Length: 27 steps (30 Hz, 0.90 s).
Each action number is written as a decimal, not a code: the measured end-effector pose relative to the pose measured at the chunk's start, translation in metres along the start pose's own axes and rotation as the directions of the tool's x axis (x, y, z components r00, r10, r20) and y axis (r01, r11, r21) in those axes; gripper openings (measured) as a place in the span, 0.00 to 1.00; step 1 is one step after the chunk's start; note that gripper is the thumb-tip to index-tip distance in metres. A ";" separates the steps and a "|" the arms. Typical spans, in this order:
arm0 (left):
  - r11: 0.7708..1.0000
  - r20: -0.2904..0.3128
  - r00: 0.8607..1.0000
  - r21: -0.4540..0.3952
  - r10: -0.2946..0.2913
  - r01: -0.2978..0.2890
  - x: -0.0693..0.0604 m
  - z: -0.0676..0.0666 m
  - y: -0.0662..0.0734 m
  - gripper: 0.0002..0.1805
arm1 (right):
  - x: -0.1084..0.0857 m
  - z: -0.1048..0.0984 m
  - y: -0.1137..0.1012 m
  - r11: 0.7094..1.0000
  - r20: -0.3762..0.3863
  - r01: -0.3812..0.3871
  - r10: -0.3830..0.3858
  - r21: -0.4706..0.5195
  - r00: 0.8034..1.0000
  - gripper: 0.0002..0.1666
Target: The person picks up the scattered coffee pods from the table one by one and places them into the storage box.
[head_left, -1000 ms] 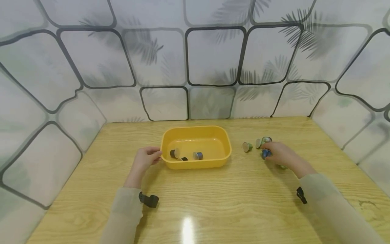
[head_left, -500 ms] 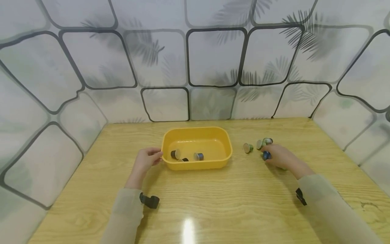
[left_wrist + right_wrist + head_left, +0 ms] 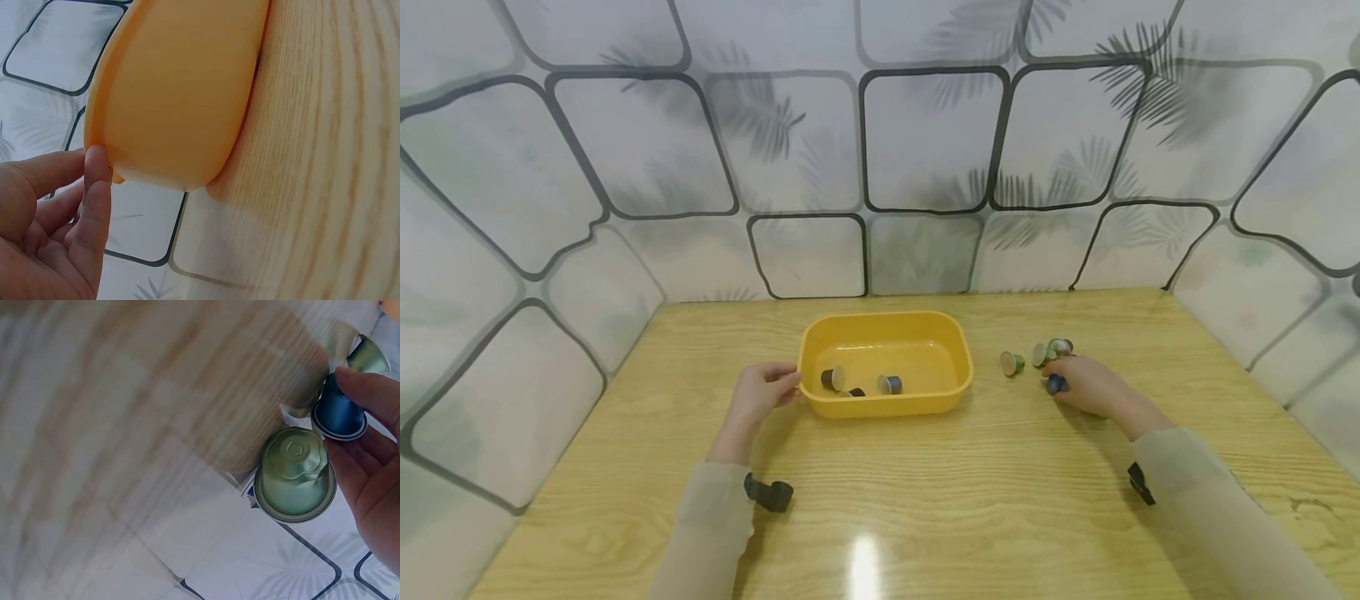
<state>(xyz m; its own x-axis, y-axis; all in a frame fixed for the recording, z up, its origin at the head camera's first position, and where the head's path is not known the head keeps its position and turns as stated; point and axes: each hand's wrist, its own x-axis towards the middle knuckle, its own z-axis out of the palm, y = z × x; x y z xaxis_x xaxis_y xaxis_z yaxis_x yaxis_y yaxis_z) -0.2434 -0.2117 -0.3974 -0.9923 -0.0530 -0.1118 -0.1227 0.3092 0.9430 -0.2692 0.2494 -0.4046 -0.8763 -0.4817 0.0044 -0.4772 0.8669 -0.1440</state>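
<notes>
- A patterned backdrop [image 3: 932,137] is standing behind a wood-grain table [image 3: 820,483].
- The left hand [image 3: 758,392] is pinching the left end of a yellow tray [image 3: 887,406] at its rim, just as a second ago.
- Inside, two dark capsules [image 3: 832,379] are lying toward the left, one partly hidden by the front wall; a blue-banded capsule [image 3: 890,384] is lying nearer the middle. This group is staying unchanged: nothing new is being added.
- Right of the tray, a green capsule [image 3: 1011,363] is resting on its side; two lighter capsules [image 3: 1039,355] are lying farther right.
- The right hand [image 3: 1088,386] is pinching a blue capsule [image 3: 340,412] outside the tray, covering slightly more of it than a second ago; the grasp is apparently settling.
- A larger-looking green capsule [image 3: 295,478] is sitting just beside it; contact is hard to tell.
</notes>
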 end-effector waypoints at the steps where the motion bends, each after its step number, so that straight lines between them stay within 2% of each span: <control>1: 1.000 -0.001 1.000 0.000 0.001 -0.001 0.000 0.000 0.000 0.18 | 0.000 0.000 0.000 1.000 -0.003 0.002 -0.002 -0.002 1.000 0.20; 6: 1.000 0.000 1.000 0.000 0.004 -0.004 0.000 0.001 0.001 0.17 | -0.001 -0.001 -0.001 1.000 -0.012 0.000 0.000 0.015 1.000 0.20; 12: 1.000 0.002 1.000 0.001 0.001 -0.001 0.000 0.000 0.001 0.17 | -0.002 -0.005 -0.003 0.996 -0.018 -0.021 0.023 0.082 1.000 0.24; 21: 1.000 -0.008 1.000 0.007 -0.015 0.015 -0.001 0.000 0.002 0.18 | -0.004 -0.018 -0.011 0.985 -0.088 -0.002 0.017 0.173 0.996 0.22; 27: 1.000 -0.003 1.000 0.009 -0.005 0.005 -0.002 0.000 0.004 0.18 | -0.004 -0.021 -0.011 0.983 -0.116 0.014 0.007 0.181 0.993 0.23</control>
<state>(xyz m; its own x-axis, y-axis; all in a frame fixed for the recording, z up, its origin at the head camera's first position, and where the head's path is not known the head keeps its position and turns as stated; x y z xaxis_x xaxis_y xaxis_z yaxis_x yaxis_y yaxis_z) -0.2423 -0.2106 -0.3938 -0.9916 -0.0579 -0.1156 -0.1280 0.3173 0.9396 -0.2618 0.2441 -0.3825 -0.8813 -0.4575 0.1185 -0.4701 0.8224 -0.3204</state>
